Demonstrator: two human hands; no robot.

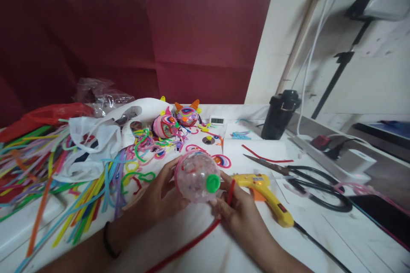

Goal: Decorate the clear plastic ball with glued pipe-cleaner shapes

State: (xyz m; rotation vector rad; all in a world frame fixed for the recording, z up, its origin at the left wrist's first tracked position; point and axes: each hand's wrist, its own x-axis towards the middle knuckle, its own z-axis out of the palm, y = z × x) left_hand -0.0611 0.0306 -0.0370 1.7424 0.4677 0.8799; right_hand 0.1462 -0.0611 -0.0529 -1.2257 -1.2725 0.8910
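A clear plastic bottle with a green cap is held up over the table, its cap end turned toward me. My left hand is closed around its left side. On the right, my right hand pinches a red pipe cleaner near the cap, its fingers close against the bottle. The long end of the pipe cleaner trails down toward the lower edge of the view. A pink band shows along the bottle's left edge.
A yellow glue gun and black-handled scissors lie at the right. Behind them stands a black flask. Many coloured pipe cleaners cover the left. Two decorated bottle figures sit at the back. A phone is far right.
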